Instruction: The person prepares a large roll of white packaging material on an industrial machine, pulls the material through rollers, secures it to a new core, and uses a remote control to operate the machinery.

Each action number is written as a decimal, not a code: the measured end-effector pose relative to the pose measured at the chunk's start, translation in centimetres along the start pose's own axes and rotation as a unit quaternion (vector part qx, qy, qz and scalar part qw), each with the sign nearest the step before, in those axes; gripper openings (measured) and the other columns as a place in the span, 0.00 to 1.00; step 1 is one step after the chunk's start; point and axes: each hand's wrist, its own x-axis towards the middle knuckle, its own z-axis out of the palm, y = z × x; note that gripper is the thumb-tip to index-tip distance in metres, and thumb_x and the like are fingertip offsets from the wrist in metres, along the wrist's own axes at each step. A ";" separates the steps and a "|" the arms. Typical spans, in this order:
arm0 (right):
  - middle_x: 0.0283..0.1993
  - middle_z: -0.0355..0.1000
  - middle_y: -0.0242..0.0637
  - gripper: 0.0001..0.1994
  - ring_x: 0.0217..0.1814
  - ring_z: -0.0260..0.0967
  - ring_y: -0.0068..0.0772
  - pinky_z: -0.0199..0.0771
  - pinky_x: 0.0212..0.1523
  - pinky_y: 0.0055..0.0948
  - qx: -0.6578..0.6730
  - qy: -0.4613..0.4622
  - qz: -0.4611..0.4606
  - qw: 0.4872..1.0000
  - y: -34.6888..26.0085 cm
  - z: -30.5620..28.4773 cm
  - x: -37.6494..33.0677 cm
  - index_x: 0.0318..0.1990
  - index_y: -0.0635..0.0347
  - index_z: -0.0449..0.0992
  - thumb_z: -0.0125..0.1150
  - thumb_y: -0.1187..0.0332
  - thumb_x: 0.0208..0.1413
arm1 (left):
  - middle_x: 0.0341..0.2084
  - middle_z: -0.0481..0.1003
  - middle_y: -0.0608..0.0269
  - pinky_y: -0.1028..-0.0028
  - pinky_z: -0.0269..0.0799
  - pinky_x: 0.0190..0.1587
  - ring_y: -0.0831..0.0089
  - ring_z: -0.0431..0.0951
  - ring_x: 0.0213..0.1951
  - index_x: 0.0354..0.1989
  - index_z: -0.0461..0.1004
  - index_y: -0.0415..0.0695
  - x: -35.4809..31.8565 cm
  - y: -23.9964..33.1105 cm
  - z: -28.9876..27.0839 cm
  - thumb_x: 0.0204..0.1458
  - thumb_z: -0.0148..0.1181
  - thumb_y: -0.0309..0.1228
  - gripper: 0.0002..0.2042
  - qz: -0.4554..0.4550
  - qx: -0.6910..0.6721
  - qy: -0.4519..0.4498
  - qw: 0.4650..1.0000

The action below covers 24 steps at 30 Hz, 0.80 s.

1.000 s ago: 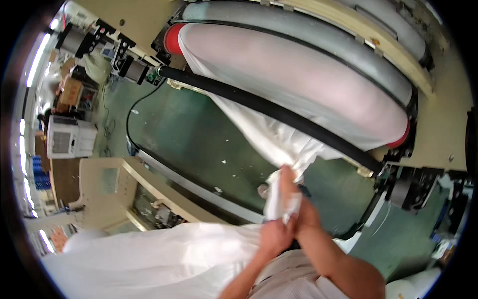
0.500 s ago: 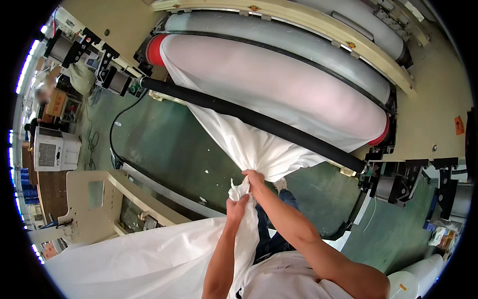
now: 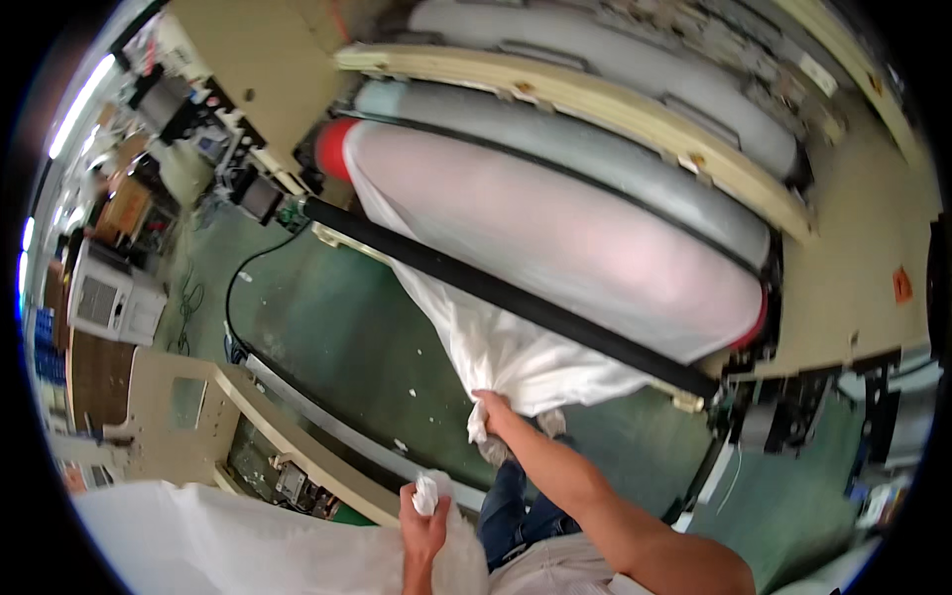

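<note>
My right hand (image 3: 494, 411) is closed round the gathered end of a white fabric sheet (image 3: 526, 365). Upward from that bunch the sheet fans out, passes behind a black bar (image 3: 476, 283) and lies over a wide roller (image 3: 555, 238), whose red end (image 3: 334, 149) shows at the left. A short crumpled tail hangs below my right fist. Lower and to the left, my left hand (image 3: 423, 533) grips a bunched white end of another length of fabric (image 3: 268, 545), which spreads across the lower left. A gap separates the two hands and their fabric ends.
Behind the fabric-covered roller are a grey roller (image 3: 585, 183) and a cream crossbeam (image 3: 595, 104). A cream metal frame (image 3: 288, 431) stands at the left. A black cable (image 3: 230, 297) curves over the green floor (image 3: 327, 317), and a white box-shaped appliance (image 3: 111, 297) stands farther left.
My hands were together on the fabric; now they are apart, each with its own bunched end. My left hand moved down and left, and the view shifted and tilted.
</note>
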 end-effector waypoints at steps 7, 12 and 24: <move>0.49 0.73 0.44 0.22 0.49 0.73 0.45 0.75 0.55 0.46 -0.120 -0.211 0.045 0.969 -15.9 1.4 -1.3 0.53 0.55 0.71 0.68 0.60 0.53 | 0.38 0.81 0.51 0.57 0.72 0.45 0.50 0.80 0.39 0.53 0.75 0.42 -8.5 4.7 -2.0 0.42 0.75 0.35 0.27 0.026 0.294 0.099 0.950; 0.76 0.51 0.53 0.46 0.76 0.52 0.59 0.55 0.72 0.60 0.172 -0.305 -0.098 0.931 -31.8 0.9 -6.5 0.76 0.36 0.27 0.49 0.35 0.64 | 0.34 0.80 0.55 0.56 0.72 0.42 0.52 0.79 0.36 0.54 0.76 0.43 -17.3 5.6 4.0 0.34 0.75 0.30 0.32 0.070 0.234 0.333 0.911; 0.62 0.71 0.42 0.35 0.64 0.69 0.44 0.69 0.63 0.40 -0.697 -0.624 0.169 0.309 14.0 -17.2 -34.7 0.70 0.63 0.60 0.63 0.66 0.55 | 0.41 0.78 0.55 0.57 0.69 0.54 0.55 0.77 0.48 0.55 0.72 0.46 -36.3 10.9 10.6 0.51 0.66 0.39 0.23 0.121 0.325 0.247 0.905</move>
